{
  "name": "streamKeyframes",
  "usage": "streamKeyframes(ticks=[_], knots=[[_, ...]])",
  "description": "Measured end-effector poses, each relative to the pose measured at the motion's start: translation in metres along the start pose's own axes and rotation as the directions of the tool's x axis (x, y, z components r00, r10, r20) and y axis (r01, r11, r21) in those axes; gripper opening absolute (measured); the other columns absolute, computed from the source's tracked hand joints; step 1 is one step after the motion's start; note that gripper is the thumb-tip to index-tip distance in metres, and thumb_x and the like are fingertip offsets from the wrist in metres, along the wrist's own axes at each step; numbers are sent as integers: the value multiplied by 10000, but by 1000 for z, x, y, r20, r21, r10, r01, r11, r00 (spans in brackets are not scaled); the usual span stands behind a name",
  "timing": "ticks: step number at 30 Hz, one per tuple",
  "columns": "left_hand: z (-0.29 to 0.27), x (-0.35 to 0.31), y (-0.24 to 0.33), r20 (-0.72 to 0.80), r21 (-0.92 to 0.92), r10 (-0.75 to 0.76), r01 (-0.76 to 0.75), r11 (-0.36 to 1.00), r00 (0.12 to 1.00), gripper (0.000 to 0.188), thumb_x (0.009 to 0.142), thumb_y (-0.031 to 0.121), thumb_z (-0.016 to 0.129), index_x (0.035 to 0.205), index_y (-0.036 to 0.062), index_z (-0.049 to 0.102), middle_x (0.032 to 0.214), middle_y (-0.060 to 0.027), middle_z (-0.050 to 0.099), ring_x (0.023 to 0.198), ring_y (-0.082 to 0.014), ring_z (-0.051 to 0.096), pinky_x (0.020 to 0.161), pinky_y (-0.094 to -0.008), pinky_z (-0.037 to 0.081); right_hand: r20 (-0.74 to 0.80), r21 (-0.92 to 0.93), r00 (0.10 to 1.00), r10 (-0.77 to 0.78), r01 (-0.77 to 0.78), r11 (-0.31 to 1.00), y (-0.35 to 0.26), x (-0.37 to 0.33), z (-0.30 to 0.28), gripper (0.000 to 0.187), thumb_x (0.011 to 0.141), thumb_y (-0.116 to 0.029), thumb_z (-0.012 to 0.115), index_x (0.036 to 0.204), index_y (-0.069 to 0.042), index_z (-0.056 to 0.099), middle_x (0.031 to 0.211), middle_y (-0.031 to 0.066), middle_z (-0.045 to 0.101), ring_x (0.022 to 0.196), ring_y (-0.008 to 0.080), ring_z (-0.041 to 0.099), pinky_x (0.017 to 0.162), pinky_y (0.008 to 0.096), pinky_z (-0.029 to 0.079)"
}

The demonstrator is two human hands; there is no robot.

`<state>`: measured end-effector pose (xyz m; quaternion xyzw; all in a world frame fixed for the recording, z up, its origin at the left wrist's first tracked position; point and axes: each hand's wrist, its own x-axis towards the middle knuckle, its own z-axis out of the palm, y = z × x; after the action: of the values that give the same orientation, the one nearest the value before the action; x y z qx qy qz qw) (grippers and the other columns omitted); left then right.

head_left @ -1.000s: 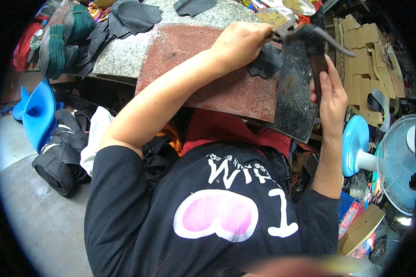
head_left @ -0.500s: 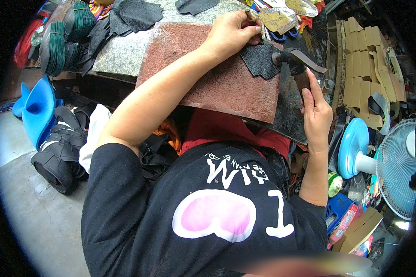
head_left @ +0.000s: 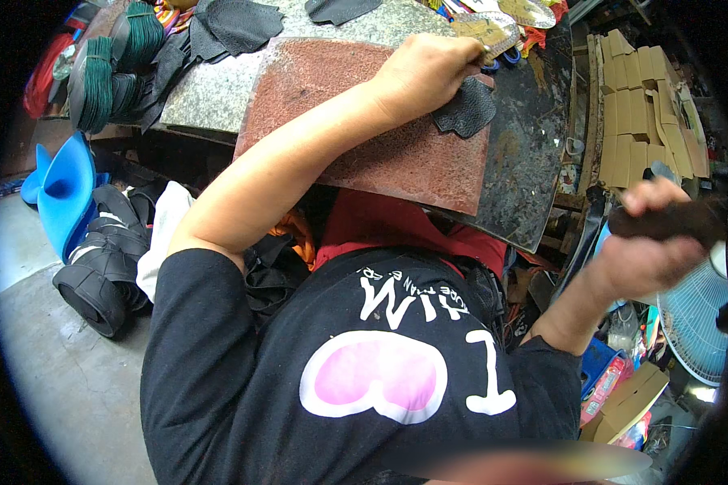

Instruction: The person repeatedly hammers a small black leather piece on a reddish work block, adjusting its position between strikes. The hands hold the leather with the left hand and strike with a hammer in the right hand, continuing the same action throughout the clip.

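Note:
Over the far right corner of the reddish-brown board (head_left: 412,166), my left hand (head_left: 429,77) is closed on a short punch-like tool (head_left: 485,56), of which only a worn brownish end shows. Just below its fingers a black textured leather piece (head_left: 469,109) lies flat on the board. My right hand (head_left: 647,250), smeared by motion, is raised far out to the right, away from the board. Its fingers wrap round the dark handle of a hammer (head_left: 663,222); the hammer's head is lost in the dark rim.
More black leather pieces (head_left: 234,28) lie on the speckled grey tabletop (head_left: 210,97). Green cord spools (head_left: 97,85) stand at the far left, patterned templates (head_left: 489,31) behind my left hand. Cardboard boxes (head_left: 623,121) and a fan (head_left: 687,323) are on the right.
My right hand has swung the hammer from beside the leather out to the right and nearer me. The left hand has shifted slightly right and nearer, and the leather has moved slightly right.

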<state>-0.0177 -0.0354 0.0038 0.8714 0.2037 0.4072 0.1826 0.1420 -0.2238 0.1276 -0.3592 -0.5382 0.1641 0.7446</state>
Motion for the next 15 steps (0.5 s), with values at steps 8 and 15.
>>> streamKeyframes(ticks=[8, 15], knots=[[4, -4, -5, -65, -82, -108, 103, 991, 992, 154, 863, 140, 664, 946, 13, 636, 822, -198, 676, 801, -384, 679, 707, -448, 556, 14, -801, 839, 544, -316, 509, 59, -63, -36, 380, 998, -222, 593, 1377, -188, 586, 850, 83, 685, 681, 127, 632, 624, 294, 509], [12, -5, -24, 90, -672, -518, 436, 599, 851, 186, 927, 88, 652, 1003, -82, 645, 846, -133, 721, 745, -167, 725, 679, -278, 602, 45, -893, 845, 533, -205, 400, 64, -73, -28, 393, 983, -264, 605, 1372, -216, 582, 1082, 187, 703, 914, 313, 717, 742, 373, 545]])
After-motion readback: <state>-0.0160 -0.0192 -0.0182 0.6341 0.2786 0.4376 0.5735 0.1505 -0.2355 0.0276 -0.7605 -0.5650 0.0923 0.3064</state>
